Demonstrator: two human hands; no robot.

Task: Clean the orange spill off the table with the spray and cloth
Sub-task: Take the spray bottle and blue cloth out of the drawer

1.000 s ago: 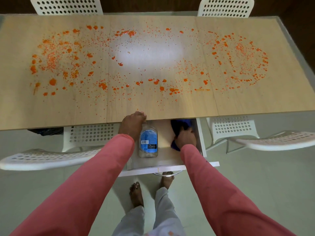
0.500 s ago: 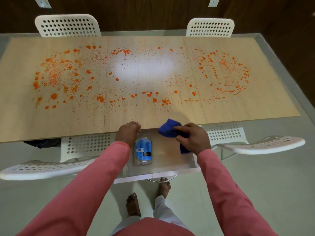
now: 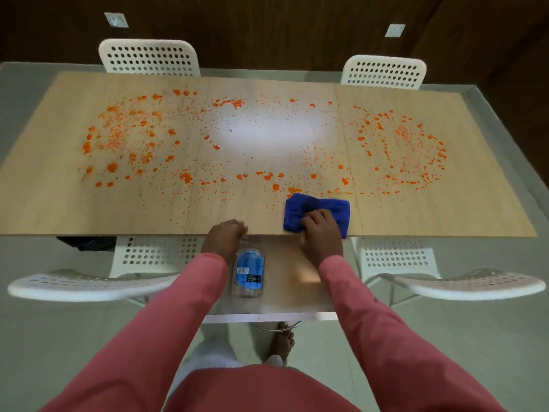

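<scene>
Our right hand (image 3: 320, 233) lay on the blue cloth (image 3: 316, 215), its fingers (image 3: 312, 220) bent over the near edge and gripping it. The cloth was deep blue, bunched into a rough oblong, and sat at the near edge of the desk (image 3: 59, 203), stretching away from those fingers toward the orange spill (image 3: 267, 176). Our left hand (image 3: 224, 237) was curled over the top of the spray bottle (image 3: 248, 270); the head of the bottle was hidden under it, so we could not tell how firm the hold was. The bottle was clear with a blue label and lay in the open drawer (image 3: 297, 281), below the desk edge, just left of the right wrist. Beyond the fingers, orange drops ringed the pale wood desk. White perforated chairs (image 3: 148, 56) stood around it on a grey-green floor (image 3: 44, 337).
</scene>
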